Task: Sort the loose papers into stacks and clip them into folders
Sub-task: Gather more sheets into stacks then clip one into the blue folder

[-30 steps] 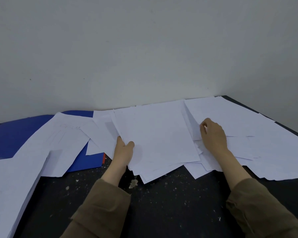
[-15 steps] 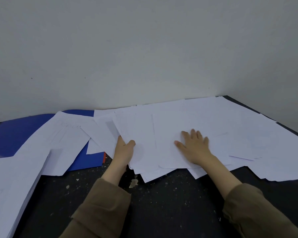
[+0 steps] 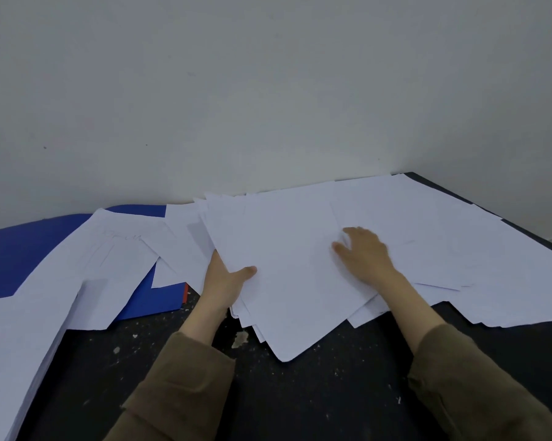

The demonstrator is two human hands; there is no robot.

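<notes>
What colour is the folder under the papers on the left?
Blue, with a bit of red at its corner; the folder shows in the head view.

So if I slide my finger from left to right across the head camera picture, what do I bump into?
Paper stack at the left edge → blue folder → left hand → right hand → spread sheets on the right.

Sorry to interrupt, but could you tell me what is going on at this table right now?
A person is gathering loose white papers on a dark speckled table. The left hand has its grip on the edge of a fanned stack of sheets, thumb on top. The right hand rests on the papers further right. A blue folder lies at the left, partly covered by sheets; nothing is clipped in yet.
</notes>
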